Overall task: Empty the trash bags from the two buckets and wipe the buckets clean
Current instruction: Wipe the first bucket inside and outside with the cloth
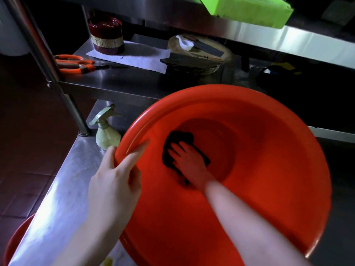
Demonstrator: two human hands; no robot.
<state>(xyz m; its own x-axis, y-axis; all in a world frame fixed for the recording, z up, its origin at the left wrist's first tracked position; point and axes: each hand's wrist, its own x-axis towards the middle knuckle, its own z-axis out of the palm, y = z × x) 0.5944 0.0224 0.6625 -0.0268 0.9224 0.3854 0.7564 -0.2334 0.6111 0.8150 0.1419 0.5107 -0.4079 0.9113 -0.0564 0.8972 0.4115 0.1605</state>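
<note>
Right hand (189, 161) inside large round orange plastic bucket (269, 169), fingers spread flat, pressing dark cloth (177, 143) against inner wall near the bottom; left hand (115, 175) grips bucket's left rim, thumb outside, fingers curled over the lip; bucket tilted on stainless steel bench (63, 189), near its left edge; pale green spray bottle (105, 134) just beside the rim; orange-handled scissors (75, 64) on upper shelf's left corner.

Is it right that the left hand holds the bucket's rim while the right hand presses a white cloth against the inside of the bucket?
Not quite: the cloth is black, not white. The head view shows the left hand gripping the rim of the red bucket while the right hand presses that cloth against the inside.
</note>
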